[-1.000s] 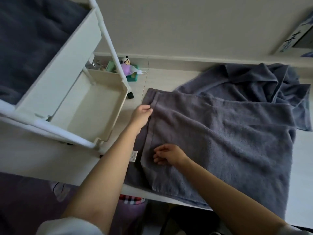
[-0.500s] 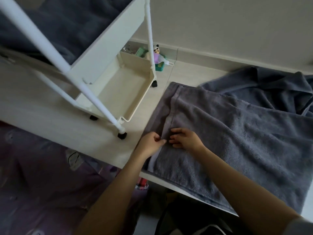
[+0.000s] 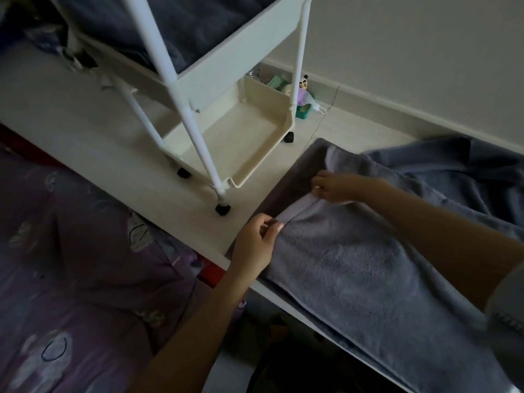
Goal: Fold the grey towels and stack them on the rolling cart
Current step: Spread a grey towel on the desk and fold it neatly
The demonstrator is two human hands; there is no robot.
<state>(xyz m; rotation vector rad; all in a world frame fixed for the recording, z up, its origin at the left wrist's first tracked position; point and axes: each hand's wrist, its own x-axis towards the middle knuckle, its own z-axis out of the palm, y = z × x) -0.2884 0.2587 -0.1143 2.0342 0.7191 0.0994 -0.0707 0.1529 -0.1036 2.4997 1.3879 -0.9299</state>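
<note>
A grey towel point(image 3: 354, 273) lies spread on the white table point(image 3: 136, 171), its left hem lifted off the lower layer. My left hand point(image 3: 256, 239) pinches the near end of that hem. Farther along the same hem, my right hand point(image 3: 336, 187) pinches it too. A second grey towel point(image 3: 453, 171) lies crumpled behind, toward the wall. The white rolling cart point(image 3: 235, 66) stands to the left of the towel, with folded grey towels point(image 3: 175, 26) in its upper tray and nothing in its bottom tray point(image 3: 238, 143).
A small panda figure point(image 3: 303, 86) and a green box with small items sit against the wall behind the cart. Purple patterned bedding point(image 3: 71, 279) lies below the table's front edge. Dark space shows under the table at the bottom.
My hands were together on the hem; now they have spread apart along it and lifted it. The view has swung left, showing more of the cart.
</note>
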